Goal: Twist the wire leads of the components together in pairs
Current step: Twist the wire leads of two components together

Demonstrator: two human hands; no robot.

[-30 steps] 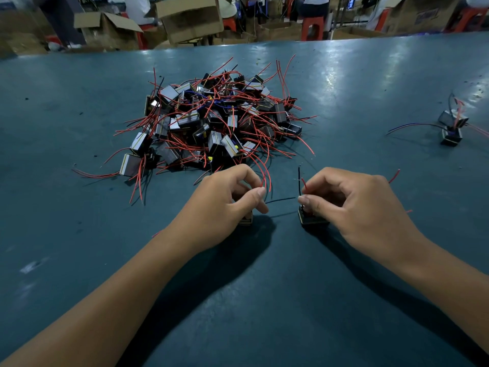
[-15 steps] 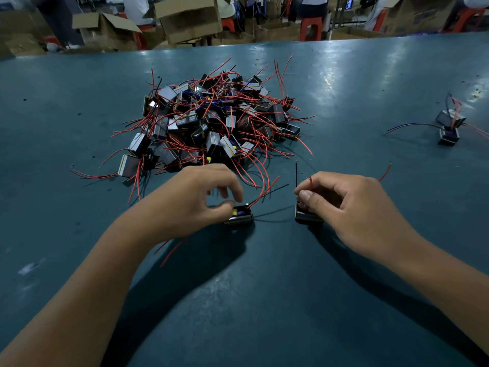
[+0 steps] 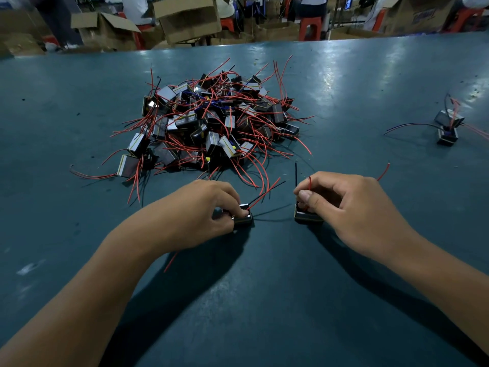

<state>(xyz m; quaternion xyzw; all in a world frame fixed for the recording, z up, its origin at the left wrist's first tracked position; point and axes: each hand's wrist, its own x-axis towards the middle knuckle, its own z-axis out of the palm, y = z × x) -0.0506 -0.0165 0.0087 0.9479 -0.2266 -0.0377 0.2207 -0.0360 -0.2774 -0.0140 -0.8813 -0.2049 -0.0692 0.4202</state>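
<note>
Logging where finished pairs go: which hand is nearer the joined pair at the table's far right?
Right. The right hand lies nearer the joined pair; the left hand is farther left.

The tabletop [image 3: 291, 300] is dark teal with pale glossy patches. The pile of components [image 3: 211, 123] is black and grey with thin yellow stripes, tangled in red leads, a few black and blue. Brown cardboard boxes [image 3: 185, 19] and red stools [image 3: 309, 27] stand behind.
</note>
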